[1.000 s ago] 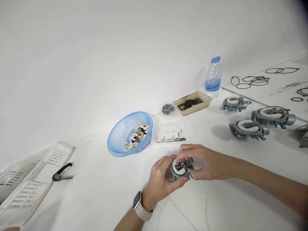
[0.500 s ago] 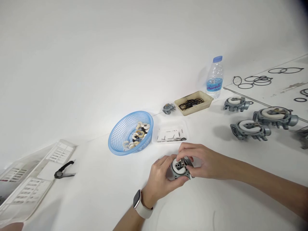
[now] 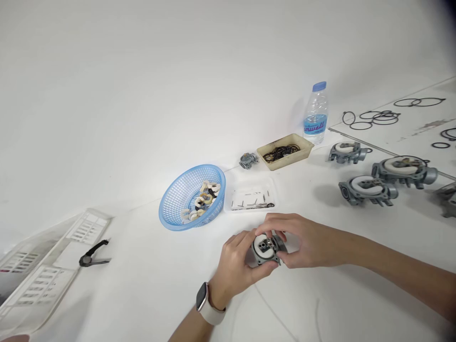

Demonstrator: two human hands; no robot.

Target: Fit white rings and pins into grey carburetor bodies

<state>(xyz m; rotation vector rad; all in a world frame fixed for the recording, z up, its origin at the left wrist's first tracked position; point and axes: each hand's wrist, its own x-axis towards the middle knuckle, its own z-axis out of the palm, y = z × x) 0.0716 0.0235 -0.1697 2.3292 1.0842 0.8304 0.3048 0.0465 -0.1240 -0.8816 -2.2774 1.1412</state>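
A grey metal carburetor (image 3: 266, 251) with a white ring-shaped float lies on the table, its open side facing up. From the left, my left hand (image 3: 235, 263) curls around its rim, fingers at the far edge and thumb at the near edge. My right hand (image 3: 297, 237) grips its right side, fingertips at the float's top and thumb low on the body. Just beyond is a clear plastic tray (image 3: 231, 207) of thin metal pins. A blue basket (image 3: 171, 197) beside it holds white and black floats.
A cream tray (image 3: 285, 164) of black rings stands behind, with a small carburetor (image 3: 248, 160) and a water bottle (image 3: 316, 114) near it. Several carburetors (image 3: 368, 190) sit at right, black rings (image 3: 384, 118) beyond them. White plastic baskets (image 3: 46, 285) and a black tool (image 3: 93, 256) are at left.
My right thumb and fingers have spread slightly apart at the carburetor, showing more of its middle. The left hand keeps its hold. The whole view has shifted slightly.
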